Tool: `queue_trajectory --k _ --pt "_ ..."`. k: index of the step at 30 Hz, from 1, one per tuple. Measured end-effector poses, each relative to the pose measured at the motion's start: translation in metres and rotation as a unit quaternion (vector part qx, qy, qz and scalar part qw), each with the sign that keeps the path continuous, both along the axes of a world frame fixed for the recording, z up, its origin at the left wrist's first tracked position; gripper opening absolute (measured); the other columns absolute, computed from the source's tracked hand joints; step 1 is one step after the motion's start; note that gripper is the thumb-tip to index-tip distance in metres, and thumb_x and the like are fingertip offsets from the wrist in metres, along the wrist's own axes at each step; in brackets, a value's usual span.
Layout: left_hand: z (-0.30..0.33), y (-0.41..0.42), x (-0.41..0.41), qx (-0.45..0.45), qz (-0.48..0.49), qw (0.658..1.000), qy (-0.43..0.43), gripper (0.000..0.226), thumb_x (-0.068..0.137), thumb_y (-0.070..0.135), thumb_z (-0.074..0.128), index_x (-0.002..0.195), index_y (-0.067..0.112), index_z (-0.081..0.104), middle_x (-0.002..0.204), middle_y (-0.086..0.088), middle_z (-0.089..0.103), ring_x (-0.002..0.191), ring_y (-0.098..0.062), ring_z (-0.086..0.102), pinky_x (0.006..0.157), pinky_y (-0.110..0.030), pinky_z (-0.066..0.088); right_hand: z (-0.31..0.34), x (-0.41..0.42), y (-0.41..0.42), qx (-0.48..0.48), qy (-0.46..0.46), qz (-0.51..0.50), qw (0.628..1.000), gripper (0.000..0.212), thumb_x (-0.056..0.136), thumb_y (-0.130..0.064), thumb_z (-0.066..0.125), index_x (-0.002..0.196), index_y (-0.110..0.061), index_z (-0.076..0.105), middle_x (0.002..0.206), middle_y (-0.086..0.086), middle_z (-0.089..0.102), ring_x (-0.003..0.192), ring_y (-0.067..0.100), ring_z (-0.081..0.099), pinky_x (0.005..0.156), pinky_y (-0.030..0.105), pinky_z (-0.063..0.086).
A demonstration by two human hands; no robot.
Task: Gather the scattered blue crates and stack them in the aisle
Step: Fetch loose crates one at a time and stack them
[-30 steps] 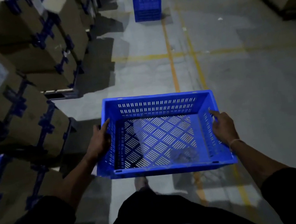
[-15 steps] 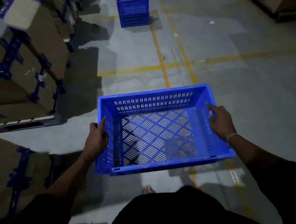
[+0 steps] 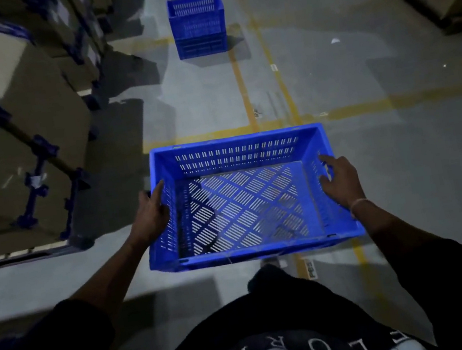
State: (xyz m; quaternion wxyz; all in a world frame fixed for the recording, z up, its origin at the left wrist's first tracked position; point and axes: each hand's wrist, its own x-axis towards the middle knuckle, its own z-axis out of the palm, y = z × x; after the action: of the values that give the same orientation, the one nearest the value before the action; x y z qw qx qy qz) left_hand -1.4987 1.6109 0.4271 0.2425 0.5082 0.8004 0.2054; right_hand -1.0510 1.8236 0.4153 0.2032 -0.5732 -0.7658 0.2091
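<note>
In the middle of the frame, a person holds an empty blue crate [image 3: 245, 199] in the air, level, above the grey floor [image 3: 385, 151]. On the left of the frame stand big cardboard boxes [image 3: 21, 122] with blue corner pieces. At the top middle sits a stack of blue crates [image 3: 197, 25] on the floor, well apart from the held one.

The crate could slip and fall, I think, because only the two short sides are held. It could also bump the boxes on the left if the person walks too near.

The left hand [image 3: 151, 213] is curled around the crate's left wall. The right hand [image 3: 342, 185] grips the right wall, with fingers hooked over the rim. So the crate sits between both hands.
</note>
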Motion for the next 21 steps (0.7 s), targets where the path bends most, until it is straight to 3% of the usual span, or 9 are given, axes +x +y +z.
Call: queue_trajectory --k 8,15,21 --pt "0.017 0.174 -0.053 0.002 0.039 0.999 -0.008 0.073 0.099 0.017 0.057 0.16 0.032 0.02 0.139 -0.013 0.034 0.112 -0.03 0.058 0.094 -0.048 0.054 0.019 -0.06 0.183 -0.002 -0.026 0.019 0.999 0.059 0.08 -0.001 0.07 0.137 -0.008 0.056 0.095 0.019 0.053 0.085 0.038 0.056 0.078 0.033 0.036" --pt "0.005 0.317 -0.135 0.006 0.06 0.998 -0.03 0.071 0.098 0.019 0.057 0.158 0.037 0.023 0.134 -0.007 0.036 0.107 -0.028 0.06 0.092 -0.048 0.056 0.016 -0.148 0.333 -0.005 -0.038 0.016 0.999 0.057 0.08 -0.004 0.072 0.135 -0.007 0.058 0.098 0.021 0.052 0.088 0.042 0.058 0.082 0.039 0.045" --pt "-0.019 0.454 -0.237 0.036 0.032 0.999 0.008 0.071 0.093 0.005 0.058 0.157 0.02 0.03 0.121 -0.015 0.043 0.102 -0.036 0.059 0.097 -0.045 0.05 -0.003 -0.246 0.458 -0.011 -0.04 0.0 0.999 0.056 0.078 -0.002 0.073 0.133 -0.006 0.06 0.097 0.024 0.051 0.088 0.043 0.057 0.082 0.04 0.044"
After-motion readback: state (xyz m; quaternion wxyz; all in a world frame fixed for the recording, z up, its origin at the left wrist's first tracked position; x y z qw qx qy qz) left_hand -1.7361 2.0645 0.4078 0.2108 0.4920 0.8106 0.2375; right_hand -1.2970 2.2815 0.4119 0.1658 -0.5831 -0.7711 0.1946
